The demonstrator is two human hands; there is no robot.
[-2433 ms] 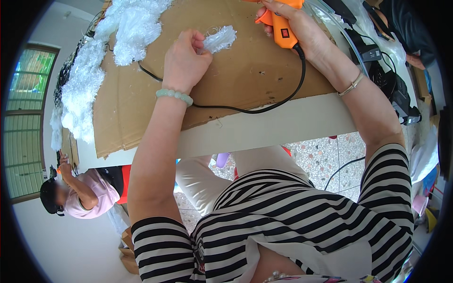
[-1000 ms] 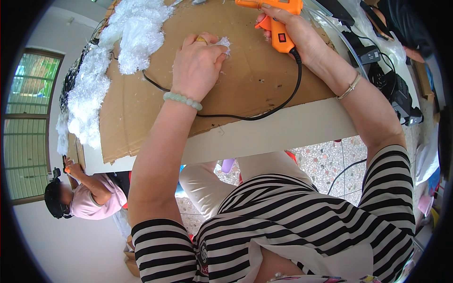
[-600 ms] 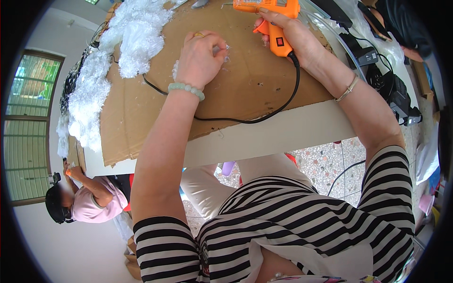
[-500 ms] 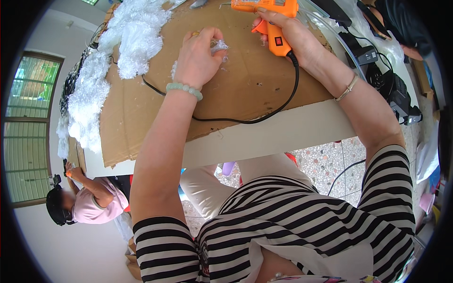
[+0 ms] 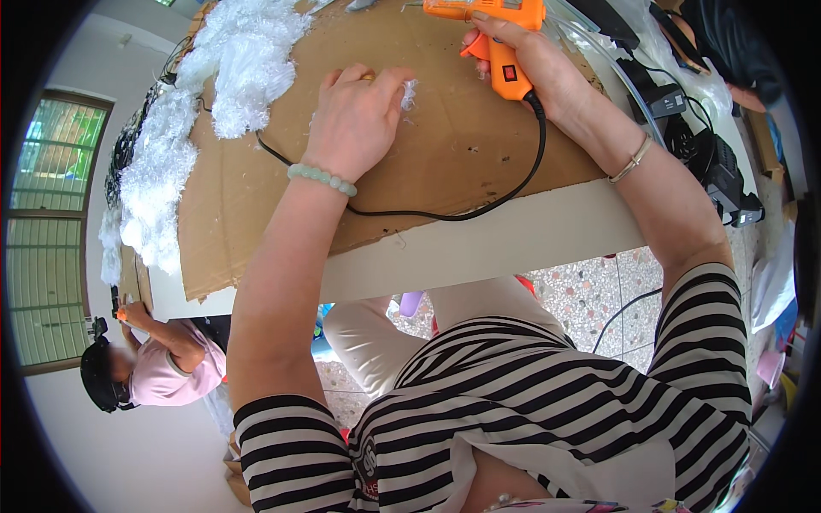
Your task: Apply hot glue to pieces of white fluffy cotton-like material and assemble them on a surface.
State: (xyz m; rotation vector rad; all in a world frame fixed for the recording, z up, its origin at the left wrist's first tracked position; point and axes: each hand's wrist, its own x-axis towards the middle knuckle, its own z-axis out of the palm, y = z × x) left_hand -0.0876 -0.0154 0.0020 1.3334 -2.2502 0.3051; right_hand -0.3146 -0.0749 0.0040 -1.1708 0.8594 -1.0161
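In my right hand (image 5: 547, 73) is an orange hot glue gun (image 5: 510, 79), its nozzle pointing left over the cardboard. My fingers wrap its handle near the trigger, and a black cord runs from the handle's base. My left hand (image 5: 359, 120), back upward, is closed on a small tuft of white tinsel strands (image 5: 409, 94) just above the cardboard sheet (image 5: 445, 162). Most of the tuft is hidden under the fingers. A gap separates the nozzle from the tuft. Piles of shiny white tinsel (image 5: 252, 81) lie left of my left hand.
The black cord (image 5: 462, 214) loops across the cardboard, passing below my left wrist. Black power adapters (image 5: 714, 167) and cables crowd the table's right side. The white table edge (image 5: 479, 256) is nearest me. Another person (image 5: 175, 368) in pink sits at the far left.
My left hand has shifted slightly left and down and turned, so its back shows more and the tuft shows less. The glue gun has moved slightly right.
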